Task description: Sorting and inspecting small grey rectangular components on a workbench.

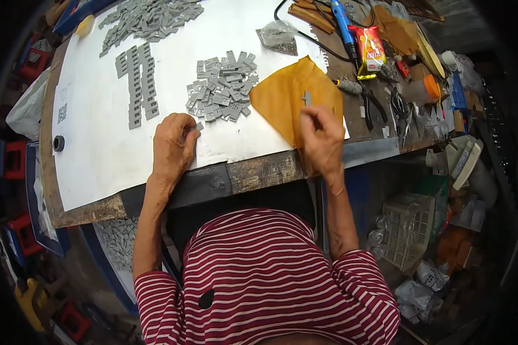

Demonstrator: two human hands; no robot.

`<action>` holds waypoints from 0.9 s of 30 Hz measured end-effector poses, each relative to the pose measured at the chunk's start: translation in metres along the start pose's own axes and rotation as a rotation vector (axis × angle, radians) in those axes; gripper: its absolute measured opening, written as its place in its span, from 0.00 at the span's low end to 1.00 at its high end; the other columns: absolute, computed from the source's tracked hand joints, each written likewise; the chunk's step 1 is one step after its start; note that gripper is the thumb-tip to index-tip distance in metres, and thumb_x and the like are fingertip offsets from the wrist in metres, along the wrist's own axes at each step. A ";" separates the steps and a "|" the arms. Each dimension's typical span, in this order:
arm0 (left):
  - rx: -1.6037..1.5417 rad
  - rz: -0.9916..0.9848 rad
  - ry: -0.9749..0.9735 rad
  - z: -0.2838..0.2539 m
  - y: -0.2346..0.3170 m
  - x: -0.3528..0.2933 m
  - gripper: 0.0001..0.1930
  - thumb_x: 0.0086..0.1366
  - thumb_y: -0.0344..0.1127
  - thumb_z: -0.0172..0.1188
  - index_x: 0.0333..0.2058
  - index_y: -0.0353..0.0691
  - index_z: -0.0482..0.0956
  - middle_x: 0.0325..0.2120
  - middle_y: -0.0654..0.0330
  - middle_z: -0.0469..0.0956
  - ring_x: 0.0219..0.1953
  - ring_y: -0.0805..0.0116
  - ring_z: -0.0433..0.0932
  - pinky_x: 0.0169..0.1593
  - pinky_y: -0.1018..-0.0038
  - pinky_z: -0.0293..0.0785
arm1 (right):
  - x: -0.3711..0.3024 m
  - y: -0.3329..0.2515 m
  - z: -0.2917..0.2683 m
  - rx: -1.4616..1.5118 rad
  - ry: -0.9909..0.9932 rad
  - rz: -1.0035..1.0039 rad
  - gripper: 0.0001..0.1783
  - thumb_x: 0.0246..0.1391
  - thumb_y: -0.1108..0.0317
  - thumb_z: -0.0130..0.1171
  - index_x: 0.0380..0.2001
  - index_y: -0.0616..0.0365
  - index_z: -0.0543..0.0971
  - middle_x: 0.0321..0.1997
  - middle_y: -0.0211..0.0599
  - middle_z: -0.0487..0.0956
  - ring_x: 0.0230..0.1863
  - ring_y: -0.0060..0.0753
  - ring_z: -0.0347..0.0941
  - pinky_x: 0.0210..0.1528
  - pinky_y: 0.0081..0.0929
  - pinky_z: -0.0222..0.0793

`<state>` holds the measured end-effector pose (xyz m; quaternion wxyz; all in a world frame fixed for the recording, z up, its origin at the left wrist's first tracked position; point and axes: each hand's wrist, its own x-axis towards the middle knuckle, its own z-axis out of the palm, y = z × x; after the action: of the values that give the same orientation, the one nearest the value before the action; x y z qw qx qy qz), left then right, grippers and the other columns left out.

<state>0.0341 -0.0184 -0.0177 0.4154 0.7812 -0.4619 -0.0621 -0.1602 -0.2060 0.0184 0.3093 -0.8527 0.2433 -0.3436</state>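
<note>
My left hand (174, 144) rests on the white sheet at the table's front, thumb and fingers closed on a small flat grey piece (199, 126). Just beyond it lies a loose heap of similar grey pieces (221, 89), rectangular with small cut-outs. My right hand (323, 141) is curled, fingers pinched together, over a yellow-brown leather-like sheet (276, 95). Whatever those fingers hold, if anything, is too small to make out. A little grey part (307, 98) lies on the brown sheet just past the right fingertips.
Rows of lined-up grey pieces (134, 86) lie left of the heap, with a larger pile (149, 23) behind. A clear bag (279, 35) of small parts, a blue tool (343, 23), a red-yellow packet (370, 52) and black-handled pliers (374, 108) sit at the right. A black ring (58, 144) stands far left.
</note>
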 end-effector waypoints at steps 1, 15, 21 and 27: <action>-0.001 0.001 0.002 0.001 0.000 -0.001 0.09 0.46 0.22 0.60 0.27 0.36 0.71 0.22 0.56 0.70 0.27 0.58 0.70 0.33 0.68 0.65 | 0.007 0.011 -0.003 -0.035 -0.005 0.014 0.04 0.48 0.78 0.52 0.29 0.66 0.74 0.23 0.33 0.71 0.23 0.19 0.66 0.25 0.16 0.62; -0.118 -0.051 0.018 -0.003 0.011 -0.014 0.10 0.51 0.20 0.53 0.35 0.35 0.73 0.23 0.55 0.69 0.24 0.63 0.68 0.29 0.71 0.66 | 0.033 0.053 0.000 -0.403 -0.238 -0.112 0.05 0.45 0.74 0.54 0.28 0.62 0.72 0.29 0.45 0.69 0.31 0.50 0.70 0.30 0.40 0.66; -0.141 -0.046 0.022 -0.003 0.011 -0.015 0.10 0.51 0.21 0.53 0.34 0.35 0.73 0.23 0.56 0.69 0.23 0.64 0.68 0.29 0.73 0.66 | 0.033 0.049 0.004 -0.562 -0.241 -0.209 0.08 0.42 0.76 0.55 0.29 0.61 0.70 0.29 0.43 0.68 0.27 0.48 0.70 0.28 0.38 0.66; -0.158 -0.031 0.036 -0.003 0.011 -0.016 0.10 0.51 0.21 0.53 0.35 0.35 0.73 0.23 0.56 0.69 0.23 0.65 0.68 0.29 0.73 0.67 | 0.037 0.047 0.007 -0.618 -0.257 -0.269 0.08 0.42 0.76 0.55 0.26 0.62 0.67 0.28 0.45 0.67 0.28 0.51 0.69 0.29 0.40 0.65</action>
<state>0.0191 -0.0065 -0.0130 0.4832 0.7538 -0.4360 -0.0907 -0.1408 -0.2590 -0.0028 0.0171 -0.9666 0.1804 -0.1812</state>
